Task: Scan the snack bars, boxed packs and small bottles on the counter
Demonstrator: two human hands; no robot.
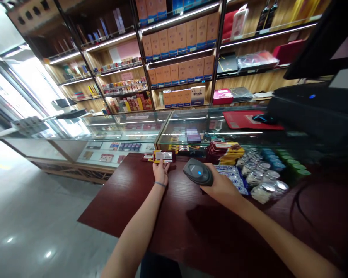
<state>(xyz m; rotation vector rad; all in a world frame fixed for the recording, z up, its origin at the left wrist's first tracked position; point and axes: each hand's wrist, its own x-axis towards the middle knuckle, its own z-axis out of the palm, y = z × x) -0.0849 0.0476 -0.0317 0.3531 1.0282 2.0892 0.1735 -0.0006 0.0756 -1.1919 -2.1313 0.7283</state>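
Observation:
My left hand [161, 172] is closed on a flat yellow and dark red packet [164, 156], holding it just above the far side of the brown counter [127, 200]. A pale label with print faces up on the packet. Another packet of similar colours [147, 157] lies just left of it. In my right hand [217, 181] is a dark barcode scanner [197, 172] with a blue light on top. Its head points left, towards the packet, with a gap between them. To the right of the scanner stands a stack of similar yellow and dark red packets [224, 153].
Blue and white packs [233, 179] and several clear jars [261, 179] stand on the right, beside green-lidded containers [295, 166]. Behind runs a glass display case [133, 125] with a red mat [240, 120] and a mouse [262, 119] on it. A dark monitor [310, 46] overhangs the right.

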